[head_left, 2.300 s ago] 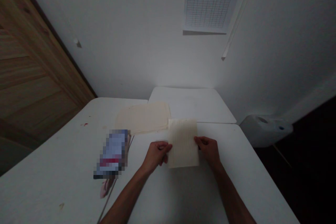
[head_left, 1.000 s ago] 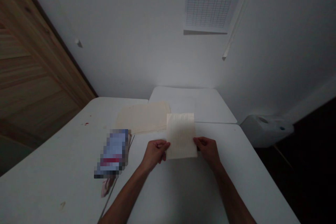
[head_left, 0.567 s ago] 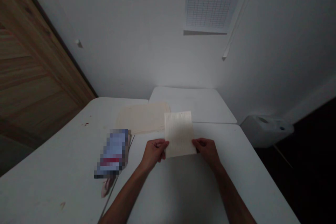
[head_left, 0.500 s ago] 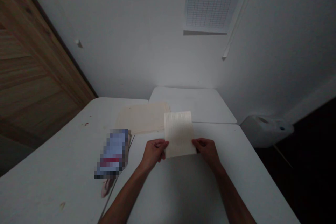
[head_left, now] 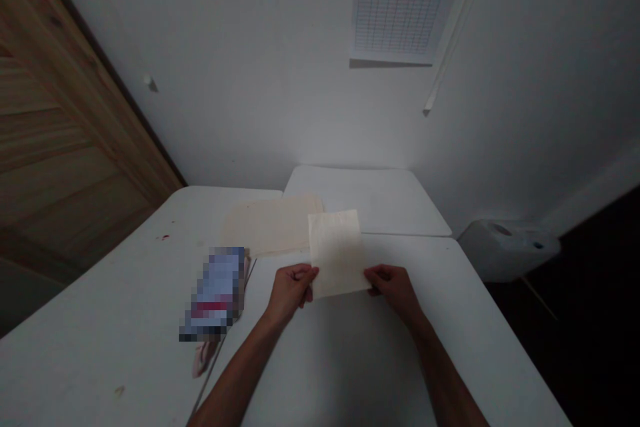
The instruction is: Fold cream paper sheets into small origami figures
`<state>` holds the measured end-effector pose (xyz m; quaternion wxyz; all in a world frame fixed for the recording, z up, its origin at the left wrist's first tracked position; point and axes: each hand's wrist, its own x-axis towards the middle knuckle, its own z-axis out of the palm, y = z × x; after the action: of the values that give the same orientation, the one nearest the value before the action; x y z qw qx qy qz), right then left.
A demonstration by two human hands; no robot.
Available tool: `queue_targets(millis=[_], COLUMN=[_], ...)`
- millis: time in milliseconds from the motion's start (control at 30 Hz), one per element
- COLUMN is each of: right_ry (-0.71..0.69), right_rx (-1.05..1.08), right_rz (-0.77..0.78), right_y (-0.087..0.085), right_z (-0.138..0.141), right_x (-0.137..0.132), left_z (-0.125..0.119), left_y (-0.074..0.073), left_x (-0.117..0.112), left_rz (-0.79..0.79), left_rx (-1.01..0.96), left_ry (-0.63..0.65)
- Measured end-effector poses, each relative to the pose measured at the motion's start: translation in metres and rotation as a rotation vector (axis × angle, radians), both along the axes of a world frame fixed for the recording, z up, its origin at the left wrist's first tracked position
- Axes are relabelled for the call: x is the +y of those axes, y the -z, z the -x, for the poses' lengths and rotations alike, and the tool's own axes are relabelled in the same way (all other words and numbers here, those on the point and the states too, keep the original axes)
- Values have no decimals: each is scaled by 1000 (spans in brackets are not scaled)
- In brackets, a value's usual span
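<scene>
A cream, folded rectangular cloth [head_left: 337, 252] is held up a little above the white table [head_left: 350, 360], tilted slightly to the left. My left hand [head_left: 290, 290] pinches its lower left edge, fingers closed. My right hand [head_left: 393, 285] pinches its lower right edge, fingers closed too. Behind it on the table lies a flat stack of similar cream cloths [head_left: 270, 223].
A blurred-out blue and red object [head_left: 214, 293] lies left of my hands on a pink item [head_left: 200, 357]. A second white table [head_left: 365, 197] stands against the wall. A wooden door [head_left: 55, 147] is at left, a white container [head_left: 505, 247] at right, a printed chart [head_left: 397, 13] on the wall.
The cloth has come up off the table and shifted a little left and away from me, tilting leftward. Both hands keep their grip and have moved slightly left.
</scene>
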<state>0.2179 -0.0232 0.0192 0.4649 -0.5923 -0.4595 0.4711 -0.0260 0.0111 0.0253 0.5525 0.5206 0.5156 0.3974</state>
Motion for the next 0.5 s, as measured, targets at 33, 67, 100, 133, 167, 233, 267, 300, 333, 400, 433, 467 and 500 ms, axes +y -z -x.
queue_targets(millis=[33,67,100,133,167,233,267,300,333,400,433,467,500], right_ry=[-4,-7,-7,-7,-5,-4,-6,-11,-18,-37,-43,-44,-43], right_rx=[-3,-7,-12,-16,-16,-6,5,17,27,34,31,27,21], right_rz=[6,9,9,7,3,-1,2,7,12,15,13,8,1], right_y=[-1,-2,-3,-4,-4,-5,-5,-4,-4,-3,-3,-2,-1], right_z=[0,0,0,1,1,1,1,1,1,1,1,0,0], right_x=[-1,-1,-2,-2,-2,-3,-3,-3,-3,-3,-3,-3,-3], left_z=[0,1,1,2,2,2,2,2,2,2,2,2,2], left_y=[0,0,0,0,0,0,-1,-1,-1,-2,-3,-4,-4], left_x=[0,1,1,1,1,1,1,1,1,1,1,1,0], left_rz=[-2,-4,-5,-6,-7,-3,2,6,9,6,2,-1,-2], left_rx=[5,8,10,8,6,8,12,15,16,10,6,3,2], left_ry=[-1,0,2,4,3,-11,-22,-32,-40,-44,-40,-36,-30])
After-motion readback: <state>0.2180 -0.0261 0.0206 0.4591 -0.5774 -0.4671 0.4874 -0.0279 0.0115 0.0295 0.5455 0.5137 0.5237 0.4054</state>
